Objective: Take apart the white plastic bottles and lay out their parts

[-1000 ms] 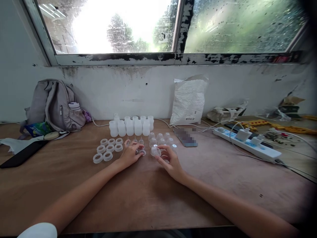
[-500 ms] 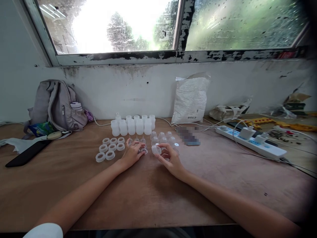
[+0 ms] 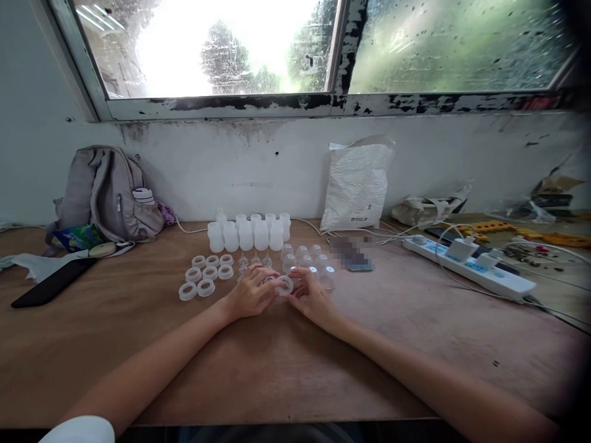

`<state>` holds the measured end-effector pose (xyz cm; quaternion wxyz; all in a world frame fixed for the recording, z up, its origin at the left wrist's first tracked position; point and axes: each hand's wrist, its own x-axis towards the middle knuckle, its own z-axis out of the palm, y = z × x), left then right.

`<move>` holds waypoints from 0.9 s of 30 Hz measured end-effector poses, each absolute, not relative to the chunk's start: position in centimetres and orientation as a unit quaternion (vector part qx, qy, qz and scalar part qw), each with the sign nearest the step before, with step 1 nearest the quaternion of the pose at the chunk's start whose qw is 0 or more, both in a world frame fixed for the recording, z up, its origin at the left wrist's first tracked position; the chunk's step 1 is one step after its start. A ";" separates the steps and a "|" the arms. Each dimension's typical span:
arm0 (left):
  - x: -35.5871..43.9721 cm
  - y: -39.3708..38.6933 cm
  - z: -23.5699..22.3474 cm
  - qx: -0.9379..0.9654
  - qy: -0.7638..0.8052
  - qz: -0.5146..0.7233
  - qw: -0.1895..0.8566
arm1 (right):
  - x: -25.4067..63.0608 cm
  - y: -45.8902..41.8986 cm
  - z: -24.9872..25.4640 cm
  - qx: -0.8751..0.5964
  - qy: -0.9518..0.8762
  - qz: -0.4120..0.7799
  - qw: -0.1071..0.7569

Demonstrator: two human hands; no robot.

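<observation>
A translucent bottle collar ring (image 3: 285,285) is pinched by my right hand (image 3: 314,303), its opening turned towards me. Closed fingers of my left hand (image 3: 253,291) meet the ring's left edge; what they hold is mostly hidden. Just behind my left hand stand several clear bottle nipples (image 3: 243,262), partly covered by it. Clear dome caps (image 3: 302,253) are grouped behind and beside my right hand. Left of my left hand, several more collar rings (image 3: 205,287) lie flat in rows. Frosted baby bottles (image 3: 231,237) stand in rows farther back.
A grey backpack (image 3: 104,197) leans on the wall at left, with a black pouch (image 3: 53,284) before it. A white padded bag (image 3: 355,184) stands at the back. To the right lie a blurred flat item (image 3: 360,263) and a power strip (image 3: 475,271) with cables.
My left hand has moved right and towards me from the nipples to the ring. The ring in my right hand has shifted slightly left and turned to face me.
</observation>
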<state>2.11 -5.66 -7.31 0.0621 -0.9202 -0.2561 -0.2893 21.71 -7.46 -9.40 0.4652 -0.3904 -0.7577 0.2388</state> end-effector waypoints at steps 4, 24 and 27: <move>1.5 -6.4 -7.0 -0.933 -0.243 -0.258 0.063 | 21.8 -8.0 -9.0 -0.369 -0.794 0.234 0.424; -8.4 -5.9 -7.1 -0.882 -0.377 -0.275 0.072 | 21.4 -8.7 -8.4 -0.369 -0.825 0.188 0.385; -8.4 -6.1 -7.1 -0.877 -0.393 -0.264 0.083 | 21.4 -8.6 -8.5 -0.363 -0.830 0.179 0.385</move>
